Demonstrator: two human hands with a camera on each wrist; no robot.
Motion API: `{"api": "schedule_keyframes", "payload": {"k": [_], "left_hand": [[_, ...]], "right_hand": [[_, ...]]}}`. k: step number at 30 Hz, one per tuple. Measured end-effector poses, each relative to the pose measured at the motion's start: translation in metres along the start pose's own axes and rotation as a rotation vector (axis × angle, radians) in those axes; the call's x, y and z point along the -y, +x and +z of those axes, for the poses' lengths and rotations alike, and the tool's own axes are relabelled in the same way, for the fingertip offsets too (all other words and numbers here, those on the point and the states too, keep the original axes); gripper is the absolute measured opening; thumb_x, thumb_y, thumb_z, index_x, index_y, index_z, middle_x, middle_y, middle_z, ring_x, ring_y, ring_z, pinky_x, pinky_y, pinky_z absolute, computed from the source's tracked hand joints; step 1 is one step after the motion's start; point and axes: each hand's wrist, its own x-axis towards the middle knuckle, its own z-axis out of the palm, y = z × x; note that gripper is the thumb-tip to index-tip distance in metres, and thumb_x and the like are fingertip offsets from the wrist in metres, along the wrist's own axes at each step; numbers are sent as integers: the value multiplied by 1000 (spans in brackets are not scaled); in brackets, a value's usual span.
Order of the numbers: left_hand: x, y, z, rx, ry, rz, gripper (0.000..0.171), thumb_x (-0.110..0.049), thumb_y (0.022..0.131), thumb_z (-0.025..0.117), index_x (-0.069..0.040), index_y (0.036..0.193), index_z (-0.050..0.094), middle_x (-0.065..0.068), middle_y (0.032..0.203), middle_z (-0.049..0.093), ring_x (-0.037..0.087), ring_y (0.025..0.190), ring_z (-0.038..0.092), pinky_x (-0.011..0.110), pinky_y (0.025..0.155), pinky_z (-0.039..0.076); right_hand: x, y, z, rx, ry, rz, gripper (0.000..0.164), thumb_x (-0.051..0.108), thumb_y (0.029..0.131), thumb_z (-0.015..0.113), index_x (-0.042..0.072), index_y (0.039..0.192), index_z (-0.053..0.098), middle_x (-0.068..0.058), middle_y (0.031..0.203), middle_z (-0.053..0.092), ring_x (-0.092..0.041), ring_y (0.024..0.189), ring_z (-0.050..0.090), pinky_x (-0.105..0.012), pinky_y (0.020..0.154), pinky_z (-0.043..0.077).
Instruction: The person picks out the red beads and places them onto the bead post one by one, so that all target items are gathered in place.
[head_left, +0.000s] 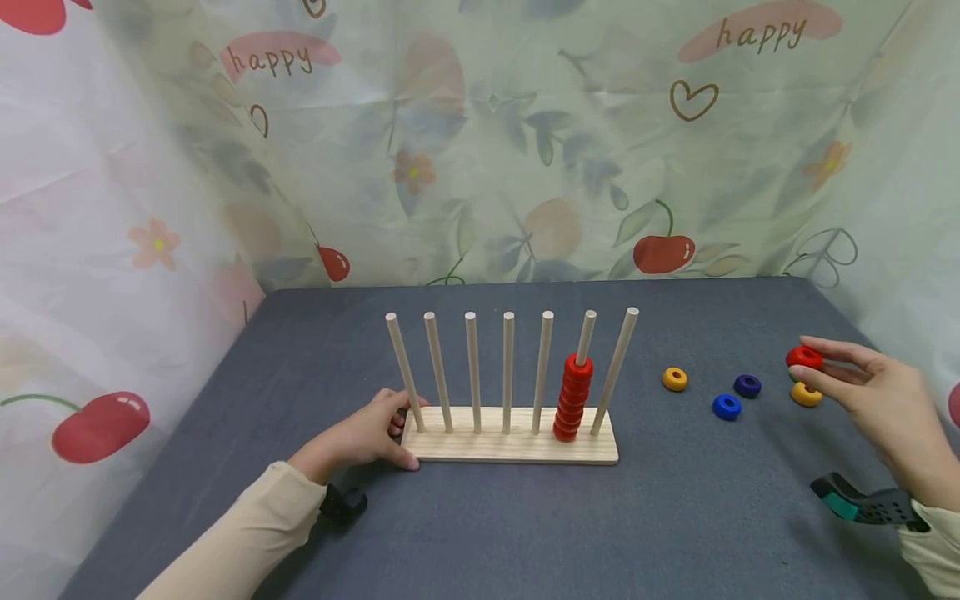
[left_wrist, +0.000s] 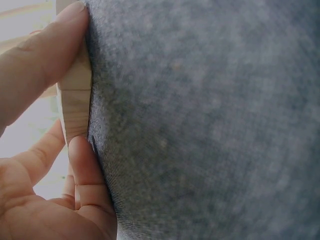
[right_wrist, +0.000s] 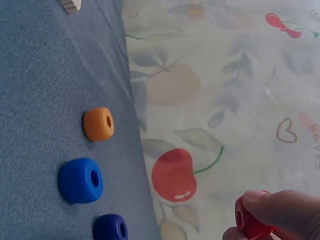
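A wooden base [head_left: 487, 448] carries a row of several upright pegs, and red beads [head_left: 573, 400] are stacked on the second peg from the right. My left hand [head_left: 378, 429] grips the left end of that base, thumb at the front corner; the left wrist view shows the base's edge [left_wrist: 76, 112] between thumb and fingers. Off to the right, my right hand [head_left: 877, 392] pinches a red bead [head_left: 804, 358] between thumb and fingers, above the table. In the right wrist view the bead's hole [right_wrist: 239, 218] faces sideways.
Loose beads lie right of the base: a yellow one [head_left: 674, 379], a blue one [head_left: 727, 407], a dark purple one [head_left: 747, 385] and another yellow one [head_left: 807, 394] under the right hand. A green bead is mostly hidden there. Patterned curtain [head_left: 495, 167] surrounds the grey table [head_left: 525, 525].
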Motion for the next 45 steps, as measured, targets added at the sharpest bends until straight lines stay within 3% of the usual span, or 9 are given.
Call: {"api": "schedule_keyframes", "payload": {"k": [10, 23, 32, 37, 42, 44, 45], "left_hand": [[0, 0, 0, 2, -14, 3, 77, -8, 65, 89, -10, 133, 52, 15, 118, 40, 25, 100, 46, 38, 86, 41], [1, 1, 0, 0, -1, -1, 77, -9, 66, 89, -10, 133, 52, 14, 116, 41, 25, 100, 46, 39, 86, 41], [2, 1, 1, 1, -7, 0, 77, -9, 66, 89, -10, 134, 52, 14, 117, 41, 25, 100, 45, 38, 86, 40], [2, 1, 0, 1, -12, -2, 77, -9, 65, 89, -11, 133, 52, 14, 118, 40, 25, 101, 45, 38, 86, 40], [2, 1, 0, 9, -22, 13, 78, -8, 66, 89, -9, 133, 51, 15, 117, 40, 25, 100, 45, 36, 85, 40], [3, 1, 0, 12, -22, 25, 78, -7, 66, 89, -8, 134, 50, 15, 116, 39, 25, 99, 44, 36, 85, 40], [3, 1, 0, 12, -22, 25, 78, -7, 66, 89, -8, 133, 50, 15, 116, 39, 25, 99, 44, 35, 85, 40]], "right_hand": [[18, 1, 6, -4, -49, -25, 66, 50, 85, 68, 11, 136, 55, 44, 82, 52, 21, 78, 52, -23, 57, 37], [46, -3, 12, 28, -4, -70, 58, 46, 86, 69, 16, 135, 57, 41, 85, 56, 20, 80, 54, -27, 54, 34], [63, -10, 15, 50, 13, -99, 55, 45, 86, 70, 22, 135, 57, 38, 90, 58, 5, 75, 54, -34, 46, 30], [72, -14, 15, 70, 10, -104, 57, 48, 85, 70, 24, 135, 56, 39, 92, 59, 6, 79, 53, -34, 46, 28], [79, -15, 17, 92, 52, -98, 55, 45, 85, 70, 23, 134, 57, 36, 89, 61, -10, 50, 39, -35, 41, 25], [83, -15, 18, 99, 53, -91, 56, 45, 85, 71, 23, 134, 57, 34, 87, 62, -16, 45, 29, -35, 41, 25], [84, -15, 18, 103, 45, -88, 56, 47, 85, 70, 23, 134, 57, 34, 88, 62, -13, 47, 33, -35, 44, 26]]}}
